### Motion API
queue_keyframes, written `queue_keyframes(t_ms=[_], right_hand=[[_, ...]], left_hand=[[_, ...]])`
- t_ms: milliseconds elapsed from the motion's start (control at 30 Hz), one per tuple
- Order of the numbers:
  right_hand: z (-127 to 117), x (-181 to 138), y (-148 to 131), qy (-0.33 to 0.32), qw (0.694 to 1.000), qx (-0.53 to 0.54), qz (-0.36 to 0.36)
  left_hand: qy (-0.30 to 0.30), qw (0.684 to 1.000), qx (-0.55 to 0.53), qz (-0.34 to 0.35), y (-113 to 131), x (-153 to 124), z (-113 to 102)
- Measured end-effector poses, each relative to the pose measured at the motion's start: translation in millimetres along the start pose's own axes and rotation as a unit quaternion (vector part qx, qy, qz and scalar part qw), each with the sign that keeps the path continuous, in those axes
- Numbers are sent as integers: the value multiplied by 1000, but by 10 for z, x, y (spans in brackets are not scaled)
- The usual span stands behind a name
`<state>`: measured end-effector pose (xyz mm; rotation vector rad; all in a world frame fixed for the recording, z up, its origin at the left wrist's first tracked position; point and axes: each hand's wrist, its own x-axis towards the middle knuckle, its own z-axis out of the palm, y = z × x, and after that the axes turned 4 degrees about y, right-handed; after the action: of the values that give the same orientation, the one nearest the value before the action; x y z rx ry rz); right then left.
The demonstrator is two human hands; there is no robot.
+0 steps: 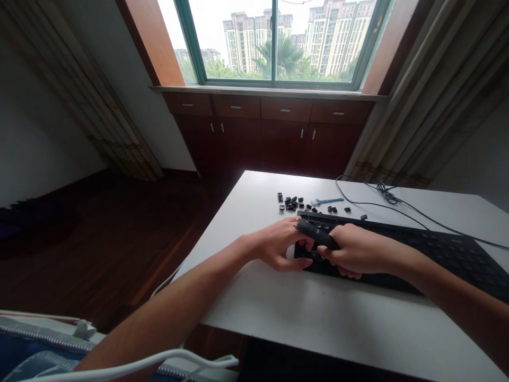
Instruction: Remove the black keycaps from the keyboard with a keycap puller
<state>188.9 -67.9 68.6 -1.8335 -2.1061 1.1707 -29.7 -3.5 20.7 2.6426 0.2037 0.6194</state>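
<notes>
A long black keyboard (397,249) lies across the white table, partly covered by both hands. My left hand (280,244) rests at its left end, the thumb along the front edge and the fingers curved over the keys. Beside its palm shows a small white thing (291,251), mostly hidden. My right hand (360,249) is closed around a black-handled tool (314,232), whose far end reaches over to the left fingers; its exact kind is unclear. Behind the keyboard lie several loose black keycaps (292,203) and a small blue brush (329,200) with pale bristles.
A black cable (387,195) loops over the back right of the white table (278,313). Near my left forearm, a white cable (159,359) crosses the lower left. Dark red cabinets (258,135) stand beyond the table, below a window.
</notes>
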Motion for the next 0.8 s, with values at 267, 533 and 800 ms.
queue_keyframes(t_ms=[267, 533, 800], right_hand=[[96, 9, 57, 30, 997, 54, -39], [276, -2, 165, 132, 982, 40, -127], [241, 63, 269, 87, 971, 65, -213]], left_hand=[[25, 998, 53, -16, 132, 27, 94], [17, 991, 78, -108, 267, 100, 317], [41, 981, 126, -142, 365, 131, 453]])
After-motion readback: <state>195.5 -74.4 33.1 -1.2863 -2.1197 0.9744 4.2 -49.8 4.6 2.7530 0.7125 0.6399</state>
